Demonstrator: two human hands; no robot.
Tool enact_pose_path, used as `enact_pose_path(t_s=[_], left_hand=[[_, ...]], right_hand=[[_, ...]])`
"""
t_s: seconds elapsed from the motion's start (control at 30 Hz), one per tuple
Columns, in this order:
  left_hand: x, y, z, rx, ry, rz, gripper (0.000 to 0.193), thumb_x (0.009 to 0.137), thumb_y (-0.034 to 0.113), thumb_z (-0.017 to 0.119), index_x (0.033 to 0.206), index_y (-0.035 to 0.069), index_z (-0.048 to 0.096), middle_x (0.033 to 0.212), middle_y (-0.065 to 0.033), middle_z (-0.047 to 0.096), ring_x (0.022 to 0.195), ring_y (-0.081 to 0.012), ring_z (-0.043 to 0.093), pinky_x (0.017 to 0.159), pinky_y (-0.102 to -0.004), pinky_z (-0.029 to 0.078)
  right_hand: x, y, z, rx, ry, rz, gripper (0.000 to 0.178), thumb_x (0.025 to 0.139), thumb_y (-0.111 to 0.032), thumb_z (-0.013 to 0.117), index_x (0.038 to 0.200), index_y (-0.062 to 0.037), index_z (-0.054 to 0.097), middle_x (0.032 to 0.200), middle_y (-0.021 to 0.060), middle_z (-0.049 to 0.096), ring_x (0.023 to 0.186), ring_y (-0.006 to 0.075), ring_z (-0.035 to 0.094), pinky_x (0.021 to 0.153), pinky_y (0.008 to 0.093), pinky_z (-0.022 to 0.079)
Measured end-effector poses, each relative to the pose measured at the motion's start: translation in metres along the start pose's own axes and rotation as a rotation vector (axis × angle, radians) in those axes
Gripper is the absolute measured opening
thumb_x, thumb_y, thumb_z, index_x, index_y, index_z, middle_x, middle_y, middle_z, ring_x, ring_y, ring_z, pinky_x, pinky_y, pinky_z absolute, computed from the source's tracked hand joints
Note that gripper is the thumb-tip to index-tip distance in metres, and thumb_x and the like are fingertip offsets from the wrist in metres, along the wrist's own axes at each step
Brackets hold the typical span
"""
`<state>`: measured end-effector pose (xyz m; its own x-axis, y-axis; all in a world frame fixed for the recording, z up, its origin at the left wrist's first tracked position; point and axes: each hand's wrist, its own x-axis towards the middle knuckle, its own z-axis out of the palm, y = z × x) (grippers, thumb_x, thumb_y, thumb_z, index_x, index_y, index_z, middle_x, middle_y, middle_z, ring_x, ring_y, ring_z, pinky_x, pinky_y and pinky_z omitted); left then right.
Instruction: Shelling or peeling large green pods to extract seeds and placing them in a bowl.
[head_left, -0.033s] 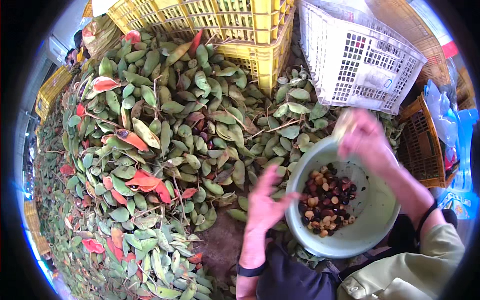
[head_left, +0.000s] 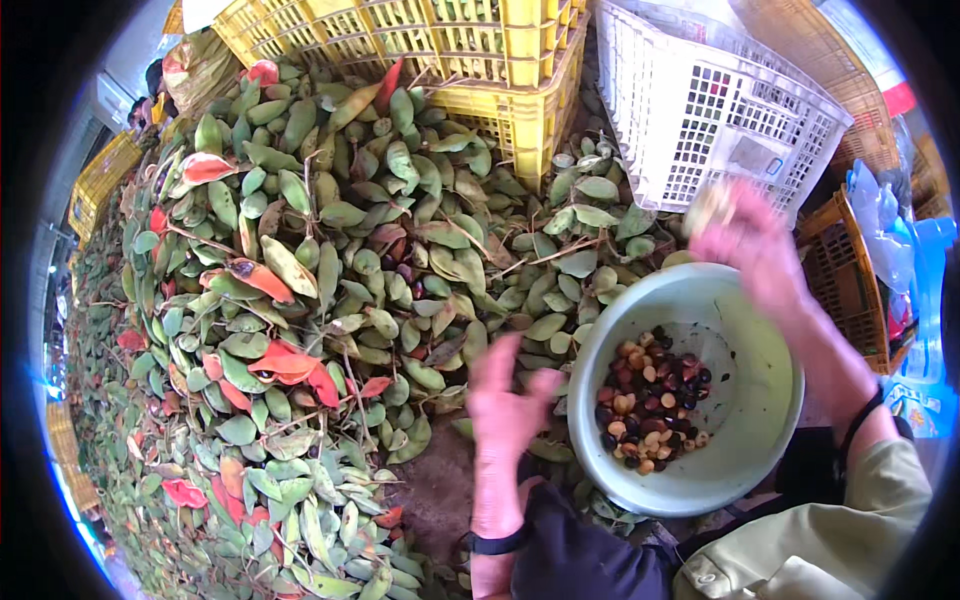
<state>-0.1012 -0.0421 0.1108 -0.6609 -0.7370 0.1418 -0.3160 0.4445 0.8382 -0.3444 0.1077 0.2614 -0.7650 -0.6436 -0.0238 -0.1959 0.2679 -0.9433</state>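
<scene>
A pale green basin (head_left: pixel 755 400) stands in front of me on the right. Dark, reddish and tan seeds (head_left: pixel 655 400) lie at its bottom, toward the left side. My right hand (head_left: pixel 750 240) is over the basin's far rim, near the white crate. Its fingers close round a pale yellowish thing (head_left: pixel 712 207), too smeared by motion to tell its kind. My left hand (head_left: pixel 508 405) hovers just left of the basin, fingers apart and nothing in it. Beside it spreads a large heap of green pods (head_left: pixel 400 250), where some pods are split and red inside (head_left: pixel 290 360).
Stacked yellow crates (head_left: pixel 500 90) stand at the far side of the heap. A white crate (head_left: pixel 745 110) leans behind the basin. To the right are a brown crate (head_left: pixel 845 285) and blue plastic bags (head_left: pixel 880 225). Dark bare ground (head_left: pixel 437 485) shows left of my left arm.
My left hand has shifted left, away from the basin's rim. The right hand has moved slightly right and farther off, still holding the pale thing. The basin's seeds look the same.
</scene>
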Motion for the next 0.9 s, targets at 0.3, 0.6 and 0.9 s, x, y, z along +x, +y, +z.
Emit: enact_pose_path(t_s=[0.3,0.6,0.9], left_hand=[[0.019,-0.154,-0.039,0.446,0.327,-0.528,0.096,0.071,0.053,0.073,0.142,0.006,0.031,0.141,-0.0315,0.032,0.133,-0.0448,0.029,0.107,-0.0487,0.030],[0.013,-0.180,-0.044,0.447,0.327,-0.439,0.071,0.066,0.033,0.078,0.119,0.001,0.042,0.131,-0.0301,0.039,0.123,-0.0460,0.037,0.099,-0.0491,0.036],[-0.029,-0.156,-0.023,0.320,0.372,-0.355,0.050,0.064,0.010,0.072,0.107,0.004,0.049,0.120,-0.0242,0.043,0.113,-0.0423,0.045,0.092,-0.0459,0.041]], right_hand=[[0.188,-0.038,-0.173,-0.839,0.564,-0.848,0.050,0.088,-0.026,0.066,0.131,-0.0062,0.049,0.123,0.0085,0.057,0.106,0.0161,0.058,0.090,0.0284,0.047],[0.098,0.043,0.064,-0.284,-0.372,-0.994,0.011,0.087,-0.007,0.057,0.094,-0.0022,0.063,0.082,0.0098,0.062,0.075,0.0185,0.061,0.067,0.0311,0.051],[0.037,0.112,0.222,-0.827,-1.045,-0.449,0.026,0.087,-0.019,0.059,0.105,-0.0007,0.058,0.102,0.0136,0.058,0.099,0.0293,0.054,0.088,0.0431,0.047]])
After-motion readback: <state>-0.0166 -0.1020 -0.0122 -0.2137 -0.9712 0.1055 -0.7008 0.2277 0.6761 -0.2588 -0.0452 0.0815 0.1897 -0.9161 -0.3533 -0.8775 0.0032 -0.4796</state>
